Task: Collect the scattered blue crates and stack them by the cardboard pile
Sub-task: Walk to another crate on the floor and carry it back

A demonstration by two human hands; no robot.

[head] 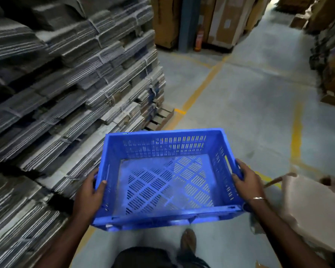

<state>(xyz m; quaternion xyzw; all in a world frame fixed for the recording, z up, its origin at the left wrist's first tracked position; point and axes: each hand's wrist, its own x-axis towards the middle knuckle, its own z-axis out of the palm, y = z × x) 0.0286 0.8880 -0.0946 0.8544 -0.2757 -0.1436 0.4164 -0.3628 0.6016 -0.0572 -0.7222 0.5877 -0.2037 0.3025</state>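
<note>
Empty crate [166, 176] carried at waist height beside cardboard pile [66, 84]. Left hand [89, 192] and right hand [246, 182], fingers clamped on side rims. Likely light, stiff plastic; handle slots suit grip.

The left side is being walled off by the cardboard pile [66, 84], tall bundles of flattened sheets stacked close beside the blue crate [166, 175], so that almost no gap is being left for the left hand [89, 192] on that side. At the pile's foot, the corner of a wooden pallet [161, 118] is being pushed out onto the floor [240, 97]. Ahead, a wide stretch of bare concrete floor with yellow lines is being left open. That aisle is being closed at its far end by upright boxes [226, 22] and a blue post [186, 24]. On the right, a loose cardboard sheet [307, 207] is being met just beside the right hand [248, 180].
</note>
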